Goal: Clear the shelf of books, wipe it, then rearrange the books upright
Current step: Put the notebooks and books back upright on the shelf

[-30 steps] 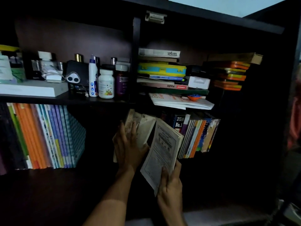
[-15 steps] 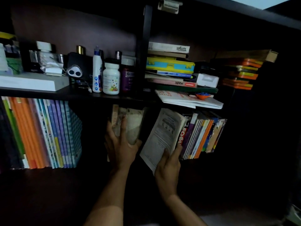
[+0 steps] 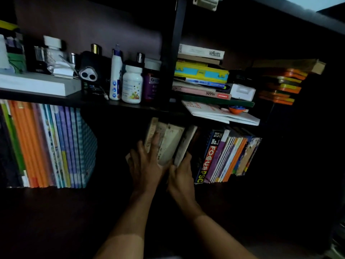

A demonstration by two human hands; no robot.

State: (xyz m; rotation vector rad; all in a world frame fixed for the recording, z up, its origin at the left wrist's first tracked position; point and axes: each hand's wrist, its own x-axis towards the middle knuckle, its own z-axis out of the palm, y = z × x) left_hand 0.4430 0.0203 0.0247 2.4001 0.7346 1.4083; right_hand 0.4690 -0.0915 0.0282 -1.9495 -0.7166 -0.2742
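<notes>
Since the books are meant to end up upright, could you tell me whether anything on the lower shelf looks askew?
Yes. The pale books between the left hand and right hand lean rightward, as does the row from the FOCUS book onward. The colourful row on the left stands nearly straight.

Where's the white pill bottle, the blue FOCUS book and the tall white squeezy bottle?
White pill bottle (image 3: 132, 85): head view, label front.
Blue FOCUS book (image 3: 209, 156): head view, spine lettering.
Tall white squeezy bottle (image 3: 116, 75): head view, body middle.
</notes>
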